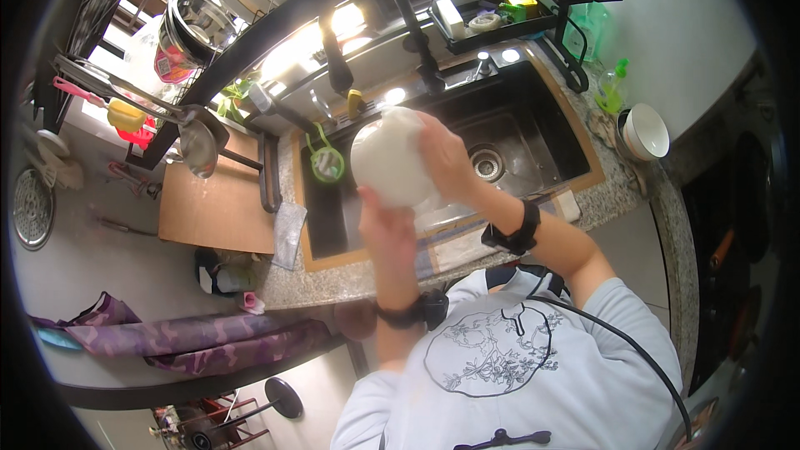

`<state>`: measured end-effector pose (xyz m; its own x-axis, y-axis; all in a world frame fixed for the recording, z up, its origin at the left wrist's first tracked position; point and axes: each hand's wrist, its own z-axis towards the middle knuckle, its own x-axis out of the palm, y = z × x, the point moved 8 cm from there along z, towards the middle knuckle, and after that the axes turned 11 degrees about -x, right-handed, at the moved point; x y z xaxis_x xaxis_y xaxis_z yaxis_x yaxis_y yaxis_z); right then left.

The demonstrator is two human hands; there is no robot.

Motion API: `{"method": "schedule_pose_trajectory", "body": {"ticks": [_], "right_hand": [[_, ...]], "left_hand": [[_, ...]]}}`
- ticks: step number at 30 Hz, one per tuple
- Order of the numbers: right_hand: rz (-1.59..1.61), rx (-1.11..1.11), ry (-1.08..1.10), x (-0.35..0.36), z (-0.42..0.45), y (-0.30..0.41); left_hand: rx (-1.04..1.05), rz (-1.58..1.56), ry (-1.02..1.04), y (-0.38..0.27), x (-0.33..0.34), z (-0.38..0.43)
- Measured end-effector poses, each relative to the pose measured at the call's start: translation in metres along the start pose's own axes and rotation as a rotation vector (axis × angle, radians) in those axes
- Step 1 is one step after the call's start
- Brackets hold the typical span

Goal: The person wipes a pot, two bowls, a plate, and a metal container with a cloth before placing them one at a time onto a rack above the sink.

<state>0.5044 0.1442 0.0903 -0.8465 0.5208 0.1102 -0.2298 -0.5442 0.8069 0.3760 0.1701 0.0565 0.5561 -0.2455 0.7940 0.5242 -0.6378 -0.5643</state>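
Observation:
Both hands hold a white bowl or dish over the black sink, its smooth pale side towards the camera. My left hand (389,225) grips the near lower edge of the white dish (390,159). My right hand (447,153) rests along its right side, the fingers partly blurred. Beneath and to the right lies the sink basin (531,131) with a round metal drain strainer (486,164). The black faucet (425,56) stands behind the dish. A green-rimmed strainer (327,164) hangs at the sink's left side.
White bowls (647,132) sit on the right counter near a green pump bottle (611,90). A cloth (465,249) lies along the front edge. At left are a wooden board (215,200), a grey cloth (289,234) and hanging ladles (200,144). A dish rack (287,25) crosses above.

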Motion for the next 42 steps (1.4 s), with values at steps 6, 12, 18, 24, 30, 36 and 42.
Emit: {"method": "schedule_pose_trajectory", "body": {"ticks": [6,12,18,24,30,36,42], "right_hand": [[-0.617,-0.416,-0.031,0.013,-0.038,0.047],[-0.73,-0.493,0.088,0.014,-0.01,0.053],[-0.675,-0.513,0.055,0.009,-0.029,0.052],[-0.75,-0.557,0.13,0.019,-0.021,0.065],[-0.626,-0.523,0.081,0.005,-0.017,0.049],[-0.494,-0.468,0.016,-0.003,-0.033,0.048],[0.56,0.328,-0.276,-0.044,-0.018,-0.013]], "left_hand": [[-0.086,-0.065,-0.096,0.014,-0.002,0.006],[-0.113,-0.123,0.001,0.017,0.001,0.008],[-0.043,-0.298,0.03,0.01,0.005,0.007],[-0.139,-0.275,0.073,0.022,0.002,0.011],[-0.115,-0.345,0.065,0.019,-0.007,0.013],[-0.125,-0.377,0.06,0.02,-0.008,0.015],[0.013,-0.116,0.052,0.007,-0.014,0.019]]}}
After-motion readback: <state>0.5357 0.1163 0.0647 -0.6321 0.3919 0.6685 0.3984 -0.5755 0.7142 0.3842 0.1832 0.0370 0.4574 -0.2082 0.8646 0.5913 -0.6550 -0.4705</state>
